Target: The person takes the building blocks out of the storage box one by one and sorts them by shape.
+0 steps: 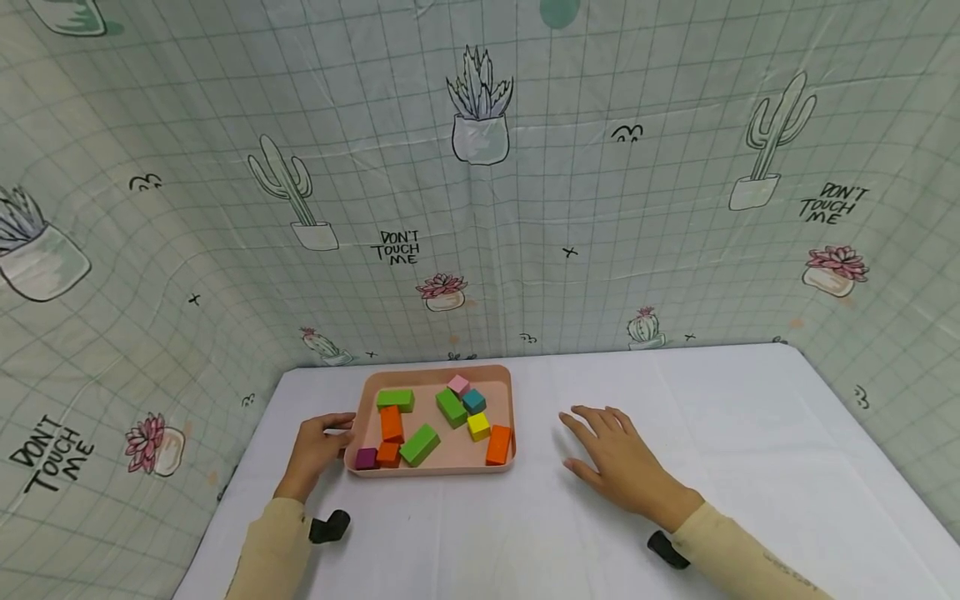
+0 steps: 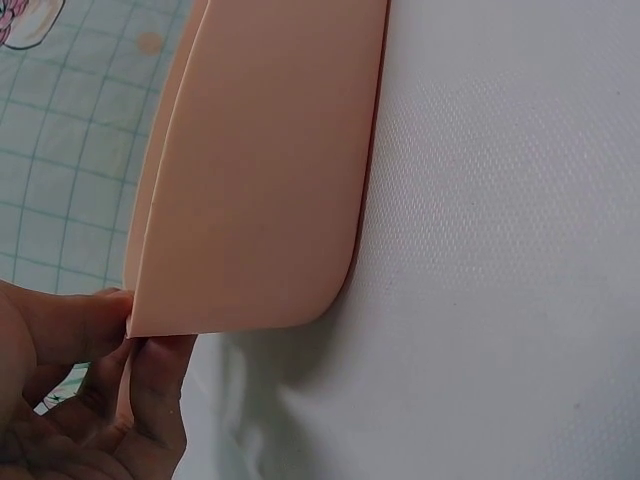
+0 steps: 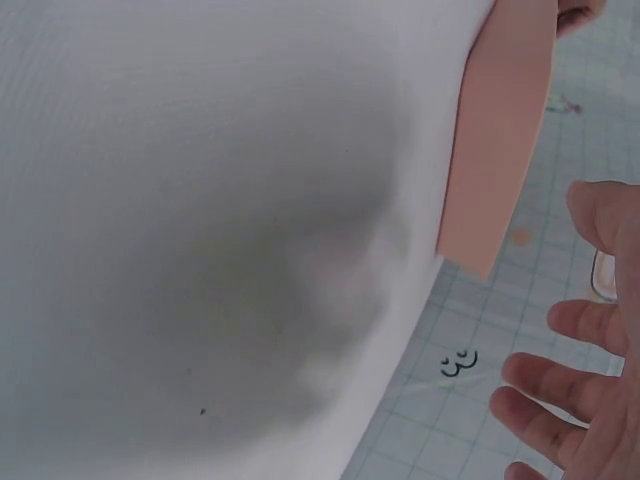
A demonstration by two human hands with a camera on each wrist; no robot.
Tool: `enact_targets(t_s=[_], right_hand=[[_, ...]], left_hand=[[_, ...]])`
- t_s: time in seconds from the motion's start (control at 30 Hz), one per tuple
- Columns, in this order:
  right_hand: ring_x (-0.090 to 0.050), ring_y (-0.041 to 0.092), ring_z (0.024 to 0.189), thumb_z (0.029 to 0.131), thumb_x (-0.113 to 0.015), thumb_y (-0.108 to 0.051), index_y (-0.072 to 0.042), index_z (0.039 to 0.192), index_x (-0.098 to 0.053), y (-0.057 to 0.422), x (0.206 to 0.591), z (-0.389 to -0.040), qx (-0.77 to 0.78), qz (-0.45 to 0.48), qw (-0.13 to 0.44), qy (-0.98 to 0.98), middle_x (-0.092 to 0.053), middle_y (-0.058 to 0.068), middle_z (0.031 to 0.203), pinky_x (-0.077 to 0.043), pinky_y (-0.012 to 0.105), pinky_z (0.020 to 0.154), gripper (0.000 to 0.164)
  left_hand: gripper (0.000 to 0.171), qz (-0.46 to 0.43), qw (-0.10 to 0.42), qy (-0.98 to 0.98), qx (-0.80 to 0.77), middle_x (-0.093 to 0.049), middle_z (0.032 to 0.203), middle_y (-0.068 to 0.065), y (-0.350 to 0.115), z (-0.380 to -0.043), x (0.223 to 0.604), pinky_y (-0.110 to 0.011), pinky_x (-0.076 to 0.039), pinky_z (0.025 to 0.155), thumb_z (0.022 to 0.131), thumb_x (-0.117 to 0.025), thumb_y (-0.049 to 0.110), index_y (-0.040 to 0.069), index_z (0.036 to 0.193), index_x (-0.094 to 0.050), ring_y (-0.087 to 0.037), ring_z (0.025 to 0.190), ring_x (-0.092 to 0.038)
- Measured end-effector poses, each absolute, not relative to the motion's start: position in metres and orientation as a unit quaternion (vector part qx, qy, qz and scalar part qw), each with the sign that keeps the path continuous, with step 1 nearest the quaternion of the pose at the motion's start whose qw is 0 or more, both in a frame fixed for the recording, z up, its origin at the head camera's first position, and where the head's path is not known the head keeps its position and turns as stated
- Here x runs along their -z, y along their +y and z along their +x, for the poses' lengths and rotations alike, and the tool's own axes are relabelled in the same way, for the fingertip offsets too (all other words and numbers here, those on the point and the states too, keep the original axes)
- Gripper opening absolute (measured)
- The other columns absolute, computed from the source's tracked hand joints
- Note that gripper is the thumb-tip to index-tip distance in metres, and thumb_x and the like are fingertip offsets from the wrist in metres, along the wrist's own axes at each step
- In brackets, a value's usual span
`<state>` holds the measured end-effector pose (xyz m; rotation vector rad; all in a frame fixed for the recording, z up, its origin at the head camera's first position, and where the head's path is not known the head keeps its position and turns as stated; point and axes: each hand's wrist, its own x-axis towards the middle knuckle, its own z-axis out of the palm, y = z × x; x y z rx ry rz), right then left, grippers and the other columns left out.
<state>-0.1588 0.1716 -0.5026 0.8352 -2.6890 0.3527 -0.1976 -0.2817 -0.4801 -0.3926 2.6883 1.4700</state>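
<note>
A pink tray (image 1: 450,454) with rounded corners lies on the white table and holds several coloured blocks. On its left side are a purple block (image 1: 366,458), an orange block (image 1: 392,423) and a green block (image 1: 395,401). Further right are a pink block (image 1: 458,384), a blue block (image 1: 474,401) and a yellow block (image 1: 478,427). My left hand (image 1: 315,446) pinches the tray's left rim, thumb above and fingers beneath in the left wrist view. Right of the tray, my right hand (image 1: 622,462) hovers over the table with fingers spread, holding nothing.
The white tabletop (image 1: 720,400) stretches to the right of the tray. Behind it hangs a gridded cloth (image 1: 525,208) printed with cacti, which also runs along both sides. A black piece (image 1: 330,527) sits at each wrist.
</note>
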Motion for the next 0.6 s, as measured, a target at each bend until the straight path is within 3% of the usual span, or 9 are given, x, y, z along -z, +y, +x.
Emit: enact_targets(t_s=[0.6], right_hand=[[-0.057,0.038,0.13,0.094,-0.081,-0.035,-0.006,0.146,-0.058,0.149,0.501,-0.162,-0.13,0.299,0.139,-0.935,-0.061,0.018,0.142,-0.038,0.06,0.114,0.064]], left_hand=[[0.037,-0.129,0.023,0.87,-0.475,-0.063,0.125,-0.032,-0.282,-0.199,0.482,-0.032,-0.062,0.078,0.099,-0.06,-0.007,-0.012,0.136,-0.064,-0.024,0.084,-0.065]])
